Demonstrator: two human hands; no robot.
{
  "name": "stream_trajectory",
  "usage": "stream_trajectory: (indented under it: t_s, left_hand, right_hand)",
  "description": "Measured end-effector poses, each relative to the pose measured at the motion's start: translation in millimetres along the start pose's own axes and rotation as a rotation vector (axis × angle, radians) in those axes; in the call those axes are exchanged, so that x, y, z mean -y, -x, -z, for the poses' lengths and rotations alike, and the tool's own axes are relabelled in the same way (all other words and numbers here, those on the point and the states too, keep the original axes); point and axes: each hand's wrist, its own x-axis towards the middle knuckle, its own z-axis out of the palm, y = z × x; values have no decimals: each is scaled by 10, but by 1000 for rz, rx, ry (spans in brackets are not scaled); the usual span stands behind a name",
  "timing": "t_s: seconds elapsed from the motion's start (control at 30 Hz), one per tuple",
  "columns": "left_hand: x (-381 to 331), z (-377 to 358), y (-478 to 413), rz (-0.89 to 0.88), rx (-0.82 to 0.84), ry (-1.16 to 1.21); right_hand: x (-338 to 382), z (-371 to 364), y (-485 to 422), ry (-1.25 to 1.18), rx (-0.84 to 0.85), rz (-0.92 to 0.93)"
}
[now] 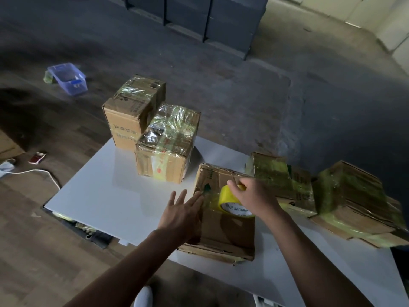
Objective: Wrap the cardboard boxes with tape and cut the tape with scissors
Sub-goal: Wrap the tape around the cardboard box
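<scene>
Straight, spread fingers [181,196] of the left hand [179,216] lie flat against the left edge of the nearest cardboard box [225,231], curled round nothing, with the fingertips reaching onto its top. Just beside them the right hand [254,198] grips a roll of yellow tape [226,197]; its fingers [235,186] curl over the top of the roll, which stands on edge on the box lid, and the printed white core faces the camera. A glossy, yellowish strip of tape [210,201] lies on the lid between the roll and the left fingertips. This box sits at the near side of the white table [110,196]; it is brown and creased, with ragged lower edges. To its right, two more boxes [281,180] [354,196] lie side by side, crumpled and heavily covered in shiny green-yellow tape. Farther back on the left of the table, a taped box [166,147] stands upright, its top and front crossed with wrinkled clear-yellow bands, and a second taped box [135,103] stands touching it behind. Beyond the table, on the floor, a white cable [39,172] and a small red packet [37,157] lie at the left, and a blue plastic tub [68,77] sits farther off. Dark cabinets [199,18] stand at the far end.
</scene>
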Motion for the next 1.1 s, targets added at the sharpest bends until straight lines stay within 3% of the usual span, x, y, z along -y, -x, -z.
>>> stream_trajectory:
  t_s: [0.13,0.2,0.4,0.57,0.77,0.87,1.1]
  left_hand:
    - [-146,27,-168,-129,-221,156]
    - [-250,-31,-221,-147,-190,198]
    - [-264,-253,-208,-126,-123,-6]
    - [-276,-244,-230,-108,-127,-44]
    - [-295,-281,-255,-127,-79,-53]
    - [-391,-222,-301,-80,-44,-93]
    - [-780,-280,-411,-77,-57,62]
  right_hand:
    - [38,-65,20,-56,-44,17]
    - [-39,-75,12,-166,-29,1]
    - [-305,-158,172,-530,10,-178]
    - [-175,-34,128,-242,-16,-80]
    - [-404,282,224,16,-22,-166]
    - [-311,281,163,37,3,-161]
    - [-238,183,154,-22,-7,-132]
